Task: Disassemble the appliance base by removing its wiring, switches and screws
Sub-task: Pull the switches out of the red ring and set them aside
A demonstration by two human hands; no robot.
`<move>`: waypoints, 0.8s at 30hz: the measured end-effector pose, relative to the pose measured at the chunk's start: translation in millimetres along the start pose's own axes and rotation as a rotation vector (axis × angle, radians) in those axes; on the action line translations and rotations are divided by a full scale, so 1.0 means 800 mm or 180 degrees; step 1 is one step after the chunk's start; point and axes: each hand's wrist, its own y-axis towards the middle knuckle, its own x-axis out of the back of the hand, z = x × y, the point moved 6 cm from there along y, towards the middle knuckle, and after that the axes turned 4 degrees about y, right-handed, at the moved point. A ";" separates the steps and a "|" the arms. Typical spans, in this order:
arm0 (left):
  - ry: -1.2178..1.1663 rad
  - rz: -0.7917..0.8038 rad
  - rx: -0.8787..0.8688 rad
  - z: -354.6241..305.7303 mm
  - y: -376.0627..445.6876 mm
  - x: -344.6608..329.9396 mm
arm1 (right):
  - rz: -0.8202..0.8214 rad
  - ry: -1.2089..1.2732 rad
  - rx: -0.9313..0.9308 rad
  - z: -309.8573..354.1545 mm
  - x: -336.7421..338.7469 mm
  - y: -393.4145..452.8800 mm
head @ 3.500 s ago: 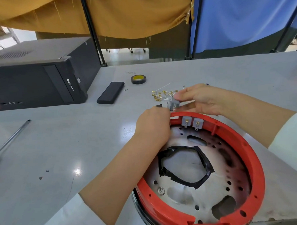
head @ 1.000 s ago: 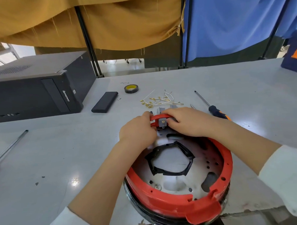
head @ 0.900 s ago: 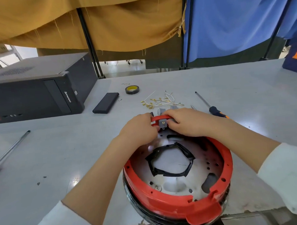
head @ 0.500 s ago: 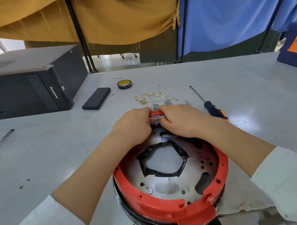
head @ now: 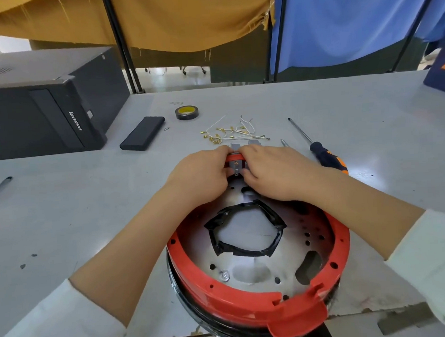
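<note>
The two hands have moved closer together than half a second ago, and less of the small gray switch (head: 236, 167) shows between them. The left hand (head: 201, 174) and the right hand (head: 272, 172) both curl their fingers around the switch at the far edge of the red ring (head: 247, 304). The ring sits on the round appliance base (head: 248, 266), close to the near edge of the gray table (head: 65, 213). Two loose gray switches (head: 244, 143) lie just past the fingers. Behind them is a pile of white wires (head: 234, 133) with gold ends. A screwdriver (head: 320, 148) lies to the right, near the right wrist. A roll of tape (head: 187, 112), a flat black box (head: 142, 133) and a black computer (head: 42, 104) sit farther back on the left. There is bare table on the left side and on the far right
</note>
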 end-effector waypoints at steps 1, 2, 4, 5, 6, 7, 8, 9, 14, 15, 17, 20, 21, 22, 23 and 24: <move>0.0042 -0.0034 -0.0002 0.000 0.000 0.001 | 0.0029 -0.0049 0.0011 0.001 -0.001 0.001; 0.0074 -0.0053 -0.0014 0.000 0.000 0.002 | 0.0072 -0.0083 0.0017 0.001 -0.001 0.002; 0.0108 -0.0042 -0.0064 0.000 0.001 0.003 | 0.0170 -0.0127 0.0012 0.001 -0.001 0.005; 0.0108 -0.0024 -0.0081 0.001 0.001 0.003 | 0.0207 -0.0139 0.0009 0.000 -0.001 0.006; 0.0098 -0.0007 -0.0083 0.001 0.002 0.004 | 0.0224 -0.0150 0.0011 0.000 0.000 0.007; 0.0077 0.0003 -0.0075 0.001 0.003 0.004 | 0.0208 -0.0170 0.0026 0.000 0.000 0.007; 0.0049 0.0012 -0.0064 0.002 0.004 0.004 | 0.0157 -0.0200 0.0050 0.000 0.001 0.006; 0.0016 0.0025 -0.0057 0.002 0.004 0.005 | 0.0083 -0.0229 0.0074 0.001 0.001 0.005; -0.0111 0.0011 -0.0037 0.002 0.002 0.006 | -0.0206 -0.0273 0.0141 0.002 0.001 0.001; -0.0051 -0.0043 -0.0030 0.002 0.002 0.007 | -0.0242 -0.0292 0.0145 0.002 0.001 0.001; 0.0111 -0.0172 -0.0017 0.000 0.002 0.007 | -0.0291 -0.0324 0.0157 0.003 -0.001 0.001; 0.0341 -0.0312 0.0003 -0.003 0.001 0.008 | -0.0323 -0.0361 0.0158 0.005 -0.002 0.000; 0.0402 -0.0334 0.0009 -0.004 0.001 0.008 | -0.0327 -0.0404 0.0156 0.006 -0.001 0.000; 0.0462 -0.0348 0.0018 -0.005 0.000 0.009 | -0.0323 -0.0457 0.0149 0.007 -0.001 -0.001; 0.0519 -0.0351 0.0028 -0.006 0.000 0.009 | -0.0311 -0.0503 0.0133 0.008 -0.001 -0.001; 0.0565 -0.0347 0.0042 -0.008 -0.001 0.010 | -0.0298 -0.0533 0.0114 0.008 -0.001 -0.001</move>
